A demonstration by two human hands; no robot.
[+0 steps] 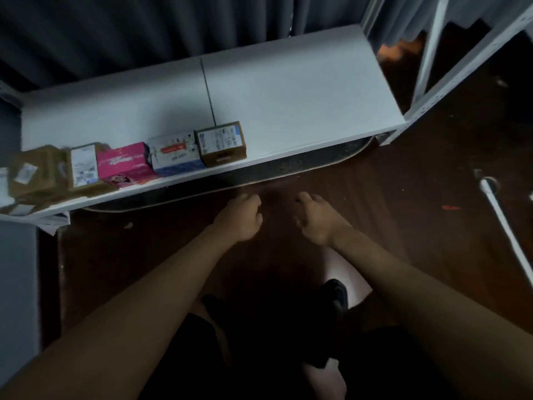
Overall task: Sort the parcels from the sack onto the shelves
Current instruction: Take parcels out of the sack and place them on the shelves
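A white shelf board (288, 90) runs across the view. Along its front left edge stands a row of parcels: a brown taped box (37, 174), a box with a white label (84, 166), a pink box (124, 164), a white and blue box (176, 155) and a small brown box with a label (222, 143). My left hand (240, 217) and my right hand (315, 219) hang side by side below the shelf edge, over the dark floor. Both have loosely curled fingers and hold nothing. No sack is in view.
The right half of the shelf is bare. A white metal shelf frame (450, 70) stands at the upper right. Grey curtains (144, 27) hang behind. A white pole (507, 226) lies on the dark wooden floor at right. My legs and a dark shoe (336, 295) are below.
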